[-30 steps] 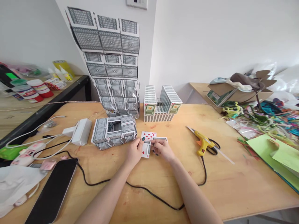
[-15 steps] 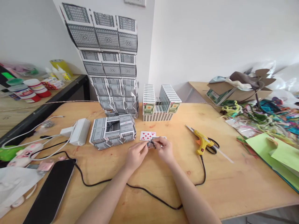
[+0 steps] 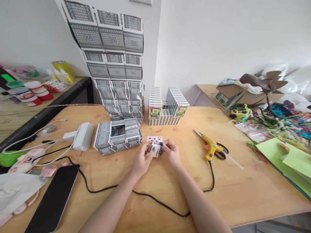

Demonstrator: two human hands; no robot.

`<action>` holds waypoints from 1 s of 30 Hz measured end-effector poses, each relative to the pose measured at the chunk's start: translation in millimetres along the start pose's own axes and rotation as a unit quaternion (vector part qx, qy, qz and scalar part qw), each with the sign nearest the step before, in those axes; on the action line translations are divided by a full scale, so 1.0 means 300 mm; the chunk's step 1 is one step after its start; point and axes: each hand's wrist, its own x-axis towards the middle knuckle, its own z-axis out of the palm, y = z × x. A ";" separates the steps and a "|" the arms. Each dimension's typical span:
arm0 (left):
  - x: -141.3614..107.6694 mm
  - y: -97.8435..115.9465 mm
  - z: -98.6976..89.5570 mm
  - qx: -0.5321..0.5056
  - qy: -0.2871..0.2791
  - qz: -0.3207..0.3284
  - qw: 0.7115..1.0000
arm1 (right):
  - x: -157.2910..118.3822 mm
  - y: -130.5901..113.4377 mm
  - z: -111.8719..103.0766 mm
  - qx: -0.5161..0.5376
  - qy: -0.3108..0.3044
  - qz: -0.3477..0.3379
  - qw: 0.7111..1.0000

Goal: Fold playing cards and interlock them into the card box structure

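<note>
Between my two hands is a white playing card [image 3: 155, 150], its face partly covered by fingers. My left hand [image 3: 143, 158] grips its left side, thumb on top. On the right side, my right hand [image 3: 172, 153] pinches the card. Just behind them a red diamonds card [image 3: 153, 138] lies flat on the table, partly hidden. A block of folded grey-backed cards [image 3: 118, 136] with a square opening sits to the left of my hands. Behind it rises a tall stack of folded cards [image 3: 114, 68].
Green-labelled card boxes [image 3: 167, 106] stand at the back. At right lie a yellow glue gun [image 3: 210, 147] and scissors [image 3: 220, 151]. Its black cable [image 3: 160, 203] crosses under my forearms. A power strip [image 3: 83, 136] and a dark phone [image 3: 54, 199] are at left.
The card between my hands now shows its white face, tilted up in front of the diamonds card. My left thumb has moved onto it, and my fingers have spread slightly apart.
</note>
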 end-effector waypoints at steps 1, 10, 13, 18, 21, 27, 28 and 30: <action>0.005 0.000 0.002 -0.014 0.015 -0.012 1.000 | 0.002 -0.001 0.001 0.023 -0.008 0.011 1.000; 0.026 -0.006 -0.018 0.078 0.043 -0.056 0.994 | 0.017 0.002 -0.002 -0.067 -0.048 -0.035 0.996; 0.022 -0.019 -0.009 0.072 0.007 -0.044 0.996 | 0.022 0.010 0.002 -0.083 -0.057 -0.038 0.994; 0.018 -0.034 0.009 -0.054 0.046 -0.062 0.996 | 0.030 0.016 0.008 -0.040 0.003 0.007 0.999; 0.023 -0.031 0.007 -0.124 0.094 -0.091 0.984 | 0.029 0.014 0.016 -0.027 0.023 0.024 0.999; 0.025 -0.026 0.004 -0.147 0.062 -0.097 0.983 | 0.011 0.007 0.039 0.051 -0.046 0.070 0.995; 0.025 -0.028 0.004 -0.137 0.059 -0.093 0.984 | 0.008 0.006 0.041 0.069 -0.063 0.078 0.993; 0.025 -0.033 0.004 -0.121 0.056 -0.094 0.987 | 0.003 0.004 0.042 0.097 -0.100 0.093 0.986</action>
